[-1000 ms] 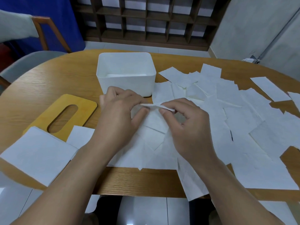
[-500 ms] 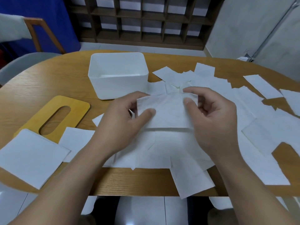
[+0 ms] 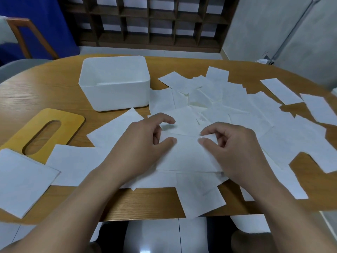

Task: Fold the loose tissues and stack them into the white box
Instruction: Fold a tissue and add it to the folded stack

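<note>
The tissue (image 3: 186, 152) I'm working on now lies flat on the pile in front of me, near the table's (image 3: 36, 92) front edge; half a second ago I held it up off the sheets, facing me. My left hand (image 3: 142, 143) pinches its upper left corner between thumb and curled fingers, and my right hand (image 3: 235, 145) pinches the upper right corner the same way. Laying it down means, I judge, that the fold is being set: the far edge is brought over and next needs pressing into a crease before the sheet can go anywhere.

The white box (image 3: 116, 95) stands just beyond my left hand, open, with what looks like a low layer of tissue inside. Loose tissues (image 3: 246, 110) cover the table to my right, many overlapping, so most of the task remains. The wooden lid (image 3: 69, 123) with its slot lies to the left, beside more flat sheets (image 3: 21, 178).
</note>
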Demonstrator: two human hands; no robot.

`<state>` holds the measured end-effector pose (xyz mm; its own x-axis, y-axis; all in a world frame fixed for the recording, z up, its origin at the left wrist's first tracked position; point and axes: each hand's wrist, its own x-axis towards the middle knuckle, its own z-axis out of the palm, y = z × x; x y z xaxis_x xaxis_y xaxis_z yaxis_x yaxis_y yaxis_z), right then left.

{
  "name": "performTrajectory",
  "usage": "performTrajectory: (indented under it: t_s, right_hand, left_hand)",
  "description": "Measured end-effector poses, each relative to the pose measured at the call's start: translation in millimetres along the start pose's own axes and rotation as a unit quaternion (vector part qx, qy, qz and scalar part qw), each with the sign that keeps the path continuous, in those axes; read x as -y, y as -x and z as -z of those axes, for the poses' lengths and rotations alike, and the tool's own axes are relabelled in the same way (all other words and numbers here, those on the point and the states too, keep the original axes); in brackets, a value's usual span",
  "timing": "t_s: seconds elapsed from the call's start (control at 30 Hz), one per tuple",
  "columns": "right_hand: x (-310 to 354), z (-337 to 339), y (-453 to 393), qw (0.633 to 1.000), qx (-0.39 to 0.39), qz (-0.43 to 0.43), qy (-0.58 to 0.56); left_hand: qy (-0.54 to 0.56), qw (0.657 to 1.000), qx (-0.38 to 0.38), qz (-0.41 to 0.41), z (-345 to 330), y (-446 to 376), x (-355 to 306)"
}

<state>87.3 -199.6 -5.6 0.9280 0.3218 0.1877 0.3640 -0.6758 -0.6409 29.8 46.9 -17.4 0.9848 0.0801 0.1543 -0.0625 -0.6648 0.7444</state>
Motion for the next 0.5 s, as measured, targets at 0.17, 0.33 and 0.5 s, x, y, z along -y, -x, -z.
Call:
performTrajectory:
  t_s: [0.17, 0.33, 0.5]
  right_hand:
    - [-4, -1, 2, 0.999, -0.002, 0.02, 0.043]
    - [-10, -5, 0, 0.995, -0.017, 0.033, 0.095]
    - [2, -14, -1, 0.995, -0.051, 0.044, 0.072]
  left_hand:
    - [-0.037, 0.999, -0.013, -0.008, -9, -2, 1]
    - [-0.07, 0.997, -0.027, -0.013, -10, -3, 3]
    - [-0.059, 0.997, -0.048, -0.015, 6, -10, 12]
